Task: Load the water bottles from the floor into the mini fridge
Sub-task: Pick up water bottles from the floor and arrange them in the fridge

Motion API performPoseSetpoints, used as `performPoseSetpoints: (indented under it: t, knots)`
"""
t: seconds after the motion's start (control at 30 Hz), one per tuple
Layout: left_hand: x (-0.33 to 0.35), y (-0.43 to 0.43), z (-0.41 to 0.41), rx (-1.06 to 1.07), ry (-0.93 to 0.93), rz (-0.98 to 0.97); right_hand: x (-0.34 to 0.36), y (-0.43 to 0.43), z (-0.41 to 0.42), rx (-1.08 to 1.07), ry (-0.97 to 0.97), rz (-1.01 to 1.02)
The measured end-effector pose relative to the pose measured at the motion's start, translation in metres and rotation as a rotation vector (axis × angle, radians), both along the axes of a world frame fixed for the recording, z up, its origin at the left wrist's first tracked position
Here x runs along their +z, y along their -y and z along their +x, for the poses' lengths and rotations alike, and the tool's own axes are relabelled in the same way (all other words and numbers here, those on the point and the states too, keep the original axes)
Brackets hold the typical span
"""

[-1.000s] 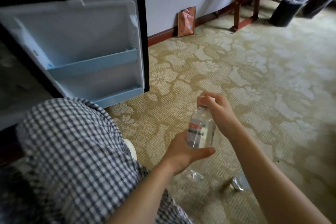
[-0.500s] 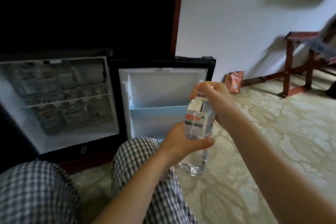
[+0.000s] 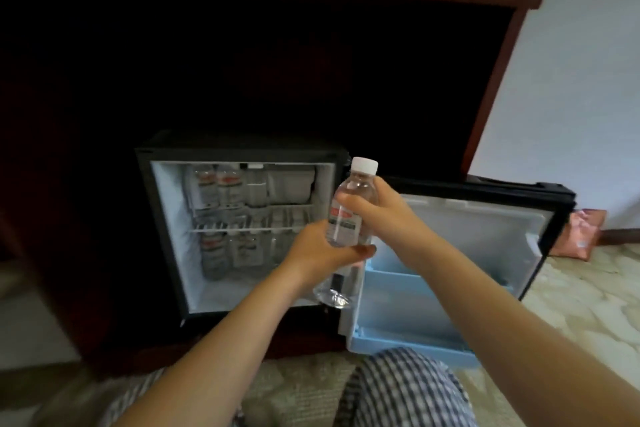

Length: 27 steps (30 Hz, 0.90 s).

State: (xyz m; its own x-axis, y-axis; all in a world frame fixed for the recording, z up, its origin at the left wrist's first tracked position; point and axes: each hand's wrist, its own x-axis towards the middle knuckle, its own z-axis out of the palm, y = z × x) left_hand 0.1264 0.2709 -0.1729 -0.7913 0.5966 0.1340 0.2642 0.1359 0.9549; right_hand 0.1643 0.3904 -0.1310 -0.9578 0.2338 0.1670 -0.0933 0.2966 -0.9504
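The water bottle (image 3: 346, 229), clear with a white cap, is held upright in the air in front of the open mini fridge (image 3: 157, 218), just at the hinge side of its opening. The left hand (image 3: 322, 250) grasps its lower half and the right hand (image 3: 384, 211) wraps its shoulder below the cap. Inside, more bottles (image 3: 221, 187) stand above and below a wire shelf (image 3: 249, 228). The door (image 3: 485, 229) is swung out to the right, its pale blue racks (image 3: 408, 288) bare, above a checked knee (image 3: 408, 388)
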Motion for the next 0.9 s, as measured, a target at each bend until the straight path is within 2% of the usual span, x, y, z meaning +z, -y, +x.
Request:
performPoseSetpoints:
  t: [0.3,0.43,0.5,0.67,0.9]
  knots:
    - [-0.03,0.022,-0.087,0.166,0.056,-0.065,-0.035,0.028,-0.087,-0.02,0.087,0.109]
    - [-0.037,0.022,-0.118,0.2,0.113,-0.129,-0.047,0.031,-0.124,-0.106,0.042,0.072]
    - [-0.043,0.026,-0.132,0.207,0.09,-0.081,-0.053,0.031,-0.141,-0.128,0.024,0.059]
    - [-0.07,0.032,-0.159,0.254,0.029,-0.118,-0.072,0.032,-0.169,-0.157,-0.058,0.091]
    - [-0.088,0.016,-0.187,0.41,0.123,-0.086,-0.103,0.039,-0.198,-0.223,-0.078,0.039]
